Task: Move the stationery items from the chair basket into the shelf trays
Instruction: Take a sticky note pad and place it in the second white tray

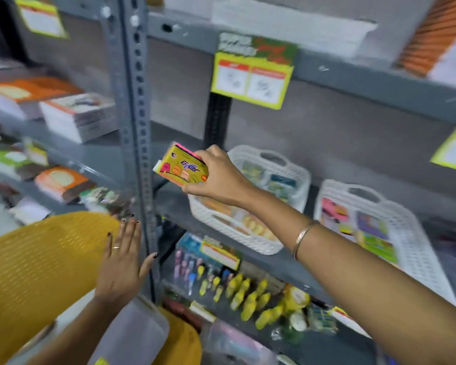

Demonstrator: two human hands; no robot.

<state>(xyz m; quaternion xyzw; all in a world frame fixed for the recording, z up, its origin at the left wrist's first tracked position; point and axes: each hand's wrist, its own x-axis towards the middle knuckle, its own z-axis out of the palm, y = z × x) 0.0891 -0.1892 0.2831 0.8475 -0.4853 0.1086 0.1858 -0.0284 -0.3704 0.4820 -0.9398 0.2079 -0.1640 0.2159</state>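
My right hand (219,177) grips a small yellow and pink stationery box (182,167), held in the air just left of a white lattice shelf tray (287,164) that holds several packs. A second white tray (411,233) with colourful packs sits further right on the same grey shelf. My left hand (121,264) is flat with fingers spread, holding nothing, in front of the yellow mesh chair back (37,264). A translucent plastic basket (137,335) lies below that hand at the chair; its contents are not visible.
A perforated grey upright post (137,127) divides the shelving. Stacks of notebooks (74,114) fill the left shelves. Yellow bottles and pens (245,293) crowd the shelf below the trays. Yellow price labels (250,80) hang from the shelf edges.
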